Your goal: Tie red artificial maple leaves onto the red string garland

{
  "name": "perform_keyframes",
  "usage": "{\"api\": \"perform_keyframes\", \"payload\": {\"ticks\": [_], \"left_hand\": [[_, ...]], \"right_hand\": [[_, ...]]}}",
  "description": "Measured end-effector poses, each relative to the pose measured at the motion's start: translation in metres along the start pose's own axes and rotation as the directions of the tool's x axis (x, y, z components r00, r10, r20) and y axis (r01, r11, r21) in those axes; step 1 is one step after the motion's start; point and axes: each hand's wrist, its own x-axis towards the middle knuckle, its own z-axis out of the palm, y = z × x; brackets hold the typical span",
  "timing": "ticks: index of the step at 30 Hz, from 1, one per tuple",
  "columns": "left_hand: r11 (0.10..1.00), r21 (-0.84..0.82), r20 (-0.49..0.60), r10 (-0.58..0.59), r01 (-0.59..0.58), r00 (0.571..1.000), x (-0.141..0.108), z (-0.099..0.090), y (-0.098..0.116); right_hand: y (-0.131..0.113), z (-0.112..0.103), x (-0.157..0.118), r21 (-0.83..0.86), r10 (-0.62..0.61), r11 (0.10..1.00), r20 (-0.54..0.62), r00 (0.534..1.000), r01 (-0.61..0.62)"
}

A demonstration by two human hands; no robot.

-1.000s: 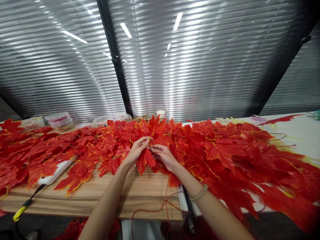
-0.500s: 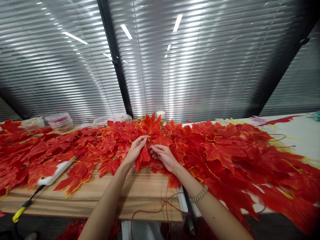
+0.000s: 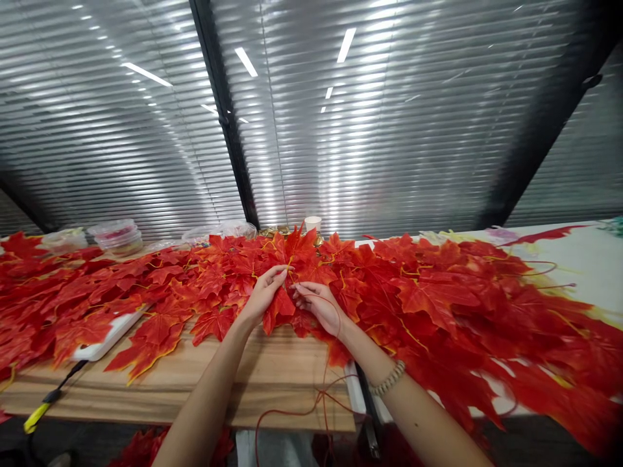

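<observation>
Red artificial maple leaves [image 3: 433, 295] with yellow edges and stems lie heaped across the table. At the middle of the heap, my left hand [image 3: 265, 292] pinches the thin yellow stem of a red leaf [image 3: 298, 245] that stands upright. Close on its right, my right hand [image 3: 316, 303] has its fingers pressed together on a thin red cord [image 3: 325, 366]. The cord passes over the back of that hand and hangs in loops past the table's front edge. The fingertips are small, and the exact join between stem and cord cannot be made out.
A wooden table top [image 3: 272, 370] shows in front. A white power strip [image 3: 109, 337] with a black and yellow cable lies at left, partly under leaves. Clear plastic tubs [image 3: 115, 237] and a white paper cup [image 3: 313, 224] stand behind. Blinds rise beyond the table.
The upright leaf above my left hand has tipped and dropped slightly, showing more of the paper cup. Both hands have stayed nearly in place.
</observation>
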Motion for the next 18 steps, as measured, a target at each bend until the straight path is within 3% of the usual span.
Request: {"api": "perform_keyframes", "payload": {"ticks": [18], "left_hand": [[0.997,0.075,0.024,0.014,-0.016,1.000,-0.0024,0.0036,0.0037]], "right_hand": [[-0.0049,0.0044,-0.0024,0.023,0.026,0.999,-0.035,0.999,-0.025]]}}
